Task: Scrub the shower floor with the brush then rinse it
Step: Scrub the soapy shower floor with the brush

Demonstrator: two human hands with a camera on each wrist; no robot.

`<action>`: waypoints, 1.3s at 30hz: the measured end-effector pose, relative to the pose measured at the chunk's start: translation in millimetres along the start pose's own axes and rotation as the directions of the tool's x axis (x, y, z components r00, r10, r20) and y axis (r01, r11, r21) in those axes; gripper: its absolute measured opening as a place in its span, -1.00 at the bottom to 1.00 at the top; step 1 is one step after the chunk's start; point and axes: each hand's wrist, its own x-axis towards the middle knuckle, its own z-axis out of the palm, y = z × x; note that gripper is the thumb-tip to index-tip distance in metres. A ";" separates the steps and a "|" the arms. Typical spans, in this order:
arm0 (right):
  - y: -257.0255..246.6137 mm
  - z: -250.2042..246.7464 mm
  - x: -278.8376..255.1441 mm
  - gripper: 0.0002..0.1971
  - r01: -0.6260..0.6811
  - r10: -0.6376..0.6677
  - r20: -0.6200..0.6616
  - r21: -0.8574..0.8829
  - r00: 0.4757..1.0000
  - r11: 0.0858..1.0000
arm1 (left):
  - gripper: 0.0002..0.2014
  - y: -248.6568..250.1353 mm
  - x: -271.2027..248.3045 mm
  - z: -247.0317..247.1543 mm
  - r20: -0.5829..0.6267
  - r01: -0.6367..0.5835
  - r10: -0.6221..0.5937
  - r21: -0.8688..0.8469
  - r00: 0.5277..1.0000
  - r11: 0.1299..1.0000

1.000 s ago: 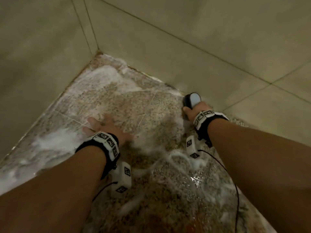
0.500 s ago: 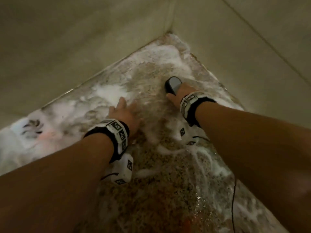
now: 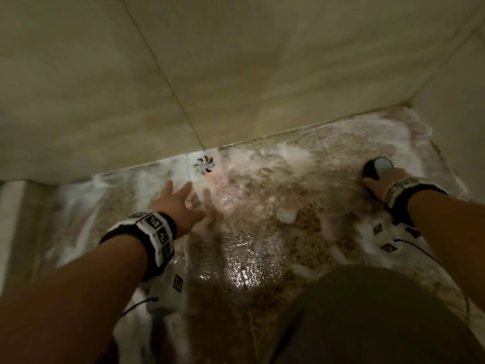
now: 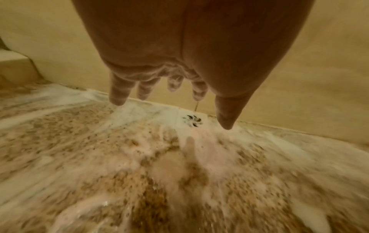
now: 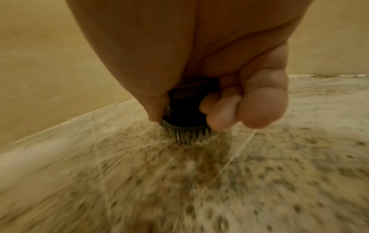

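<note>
The brush [image 5: 187, 126], a round dark one with short bristles, stands bristles-down on the shower floor [image 3: 301, 227], well to the right of the drain [image 3: 205, 164] and near the corner where two walls meet. The right hand [image 3: 385, 179] has its grip closed around the brush body, fingers curled over its side. The left hand [image 3: 181, 206] is spread with straight fingers and holds nothing, just in front of the drain and low over the wet floor; whether it touches the floor I cannot tell.

Judging by the foam [image 3: 291, 153] smeared across the floor on both sides of the drain, scrubbing is well under way, perhaps near its end. Suds lie everywhere, so rinsing is still to do.

The floor is speckled brown stone, glossy with water nearer the person than the drain. Behind the drain rises a wall [image 3: 236, 74] of large pale tiles.
</note>
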 end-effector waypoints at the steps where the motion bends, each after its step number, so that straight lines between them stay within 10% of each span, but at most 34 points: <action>1: -4.3 3.0 -6.6 -0.28 0.011 -0.011 0.021 0.005 1.000 1.000 | -0.10 -3.2 3.5 -3.8 -0.008 0.009 -0.009 -0.002 1.000 1.000; 12: 7.5 60.4 -52.2 -0.15 -0.213 0.205 0.097 0.077 0.974 0.974 | 0.40 -2.0 97.0 85.9 0.149 0.298 -0.309 0.088 0.939 0.950; 20: -70.2 91.1 -112.3 -0.22 -0.337 0.321 0.110 0.210 0.941 0.918 | 0.98 -39.7 128.5 105.7 0.182 0.414 -0.378 -0.236 0.908 0.879; 29: -245.5 93.7 -148.3 -0.32 0.079 -0.139 0.126 0.394 0.982 0.916 | 0.63 -22.1 73.7 85.2 0.105 0.353 -0.341 -0.124 0.934 0.927; 34: -138.1 100.4 -147.4 -0.34 -0.098 0.083 0.053 0.404 0.995 0.910 | 0.64 -22.6 74.7 84.6 0.100 0.325 -0.314 -0.124 0.944 0.938; 39: -19.1 117.4 -158.2 -0.23 -0.472 0.474 0.113 0.441 0.873 0.764 | 0.63 -20.8 73.9 84.4 0.088 0.322 -0.313 -0.124 0.946 0.938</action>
